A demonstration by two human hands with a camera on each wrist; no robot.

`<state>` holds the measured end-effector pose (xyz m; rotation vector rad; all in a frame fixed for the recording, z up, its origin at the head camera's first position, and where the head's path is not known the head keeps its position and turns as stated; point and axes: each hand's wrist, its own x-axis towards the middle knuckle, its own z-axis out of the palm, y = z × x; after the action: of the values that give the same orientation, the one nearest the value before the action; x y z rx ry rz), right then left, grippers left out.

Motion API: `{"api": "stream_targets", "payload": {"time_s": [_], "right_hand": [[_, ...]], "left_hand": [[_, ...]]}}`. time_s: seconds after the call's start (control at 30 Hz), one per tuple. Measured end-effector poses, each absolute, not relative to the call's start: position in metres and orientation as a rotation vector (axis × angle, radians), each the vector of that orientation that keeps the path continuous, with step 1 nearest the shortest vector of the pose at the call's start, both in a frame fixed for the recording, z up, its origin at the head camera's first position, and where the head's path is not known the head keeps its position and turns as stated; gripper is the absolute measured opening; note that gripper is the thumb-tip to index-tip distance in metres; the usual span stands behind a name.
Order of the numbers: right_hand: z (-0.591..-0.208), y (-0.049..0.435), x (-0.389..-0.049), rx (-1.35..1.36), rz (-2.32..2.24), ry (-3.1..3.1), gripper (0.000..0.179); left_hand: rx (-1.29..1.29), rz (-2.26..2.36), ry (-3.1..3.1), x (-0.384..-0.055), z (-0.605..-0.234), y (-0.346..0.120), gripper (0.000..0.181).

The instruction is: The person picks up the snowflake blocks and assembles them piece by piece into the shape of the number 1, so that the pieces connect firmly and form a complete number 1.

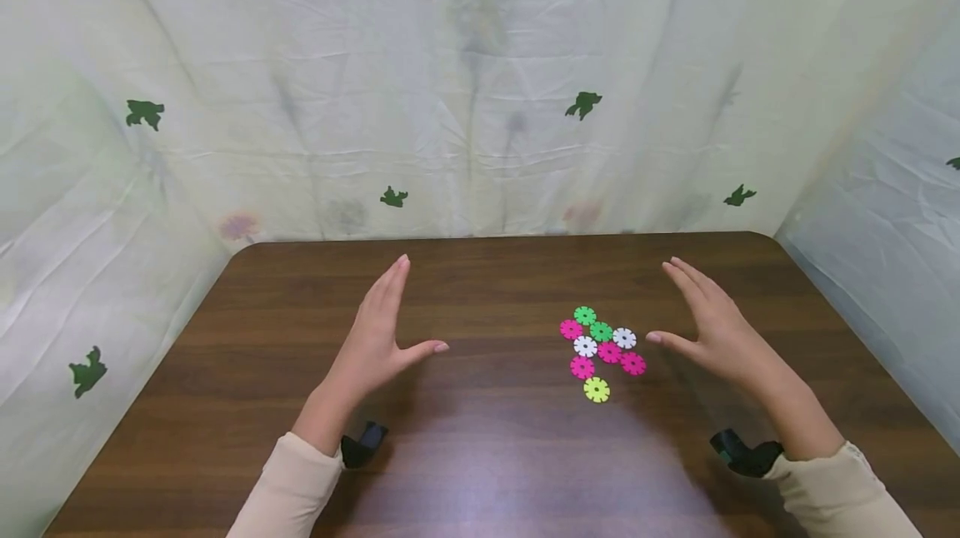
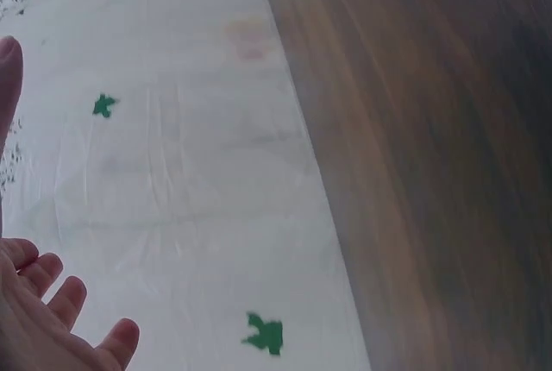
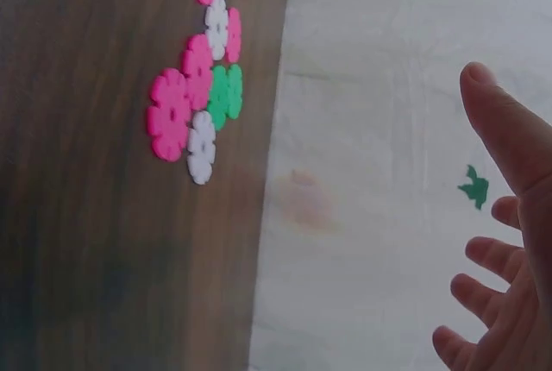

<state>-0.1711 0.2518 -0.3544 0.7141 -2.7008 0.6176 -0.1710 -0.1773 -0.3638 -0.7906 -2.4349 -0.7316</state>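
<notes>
Several flat, notched plastic discs lie grouped on the brown table, right of centre: green (image 1: 585, 316), pink (image 1: 633, 364), white (image 1: 624, 338) and one yellow disc (image 1: 597, 390) at the near end. My right hand (image 1: 712, 326) hovers just right of the group, thumb apart from the straight fingers, holding nothing. Over the table's left half my left hand (image 1: 378, 346) is held up the same way, with nothing in it. The right wrist view shows the pink disc (image 3: 169, 115) and white disc (image 3: 201, 147) edge-on. No disc appears in the left wrist view.
The wood-grain table (image 1: 480, 471) has rounded far corners. White cloth (image 1: 420, 105) with green leaf or bird shapes hangs behind it and along both sides. A black wrist camera (image 1: 363, 444) is on the left wrist, another black camera (image 1: 746, 453) on the right.
</notes>
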Motion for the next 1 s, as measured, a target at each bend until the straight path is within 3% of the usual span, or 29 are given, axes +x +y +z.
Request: {"api": "stream_targets", "payload": {"time_s": [0.7,1.0], "right_hand": [[-0.399,0.241,-0.163,0.731,0.822,-2.849,0.083],[-0.412,0.241,-0.161,0.697,0.844,-2.886,0.066]], "left_hand": [[-0.941,-0.966,-2.44,-0.164,-0.387,-0.112,0.109],[-0.942,-1.004,-2.482,-0.161,-0.395,-0.095,0.105]]}}
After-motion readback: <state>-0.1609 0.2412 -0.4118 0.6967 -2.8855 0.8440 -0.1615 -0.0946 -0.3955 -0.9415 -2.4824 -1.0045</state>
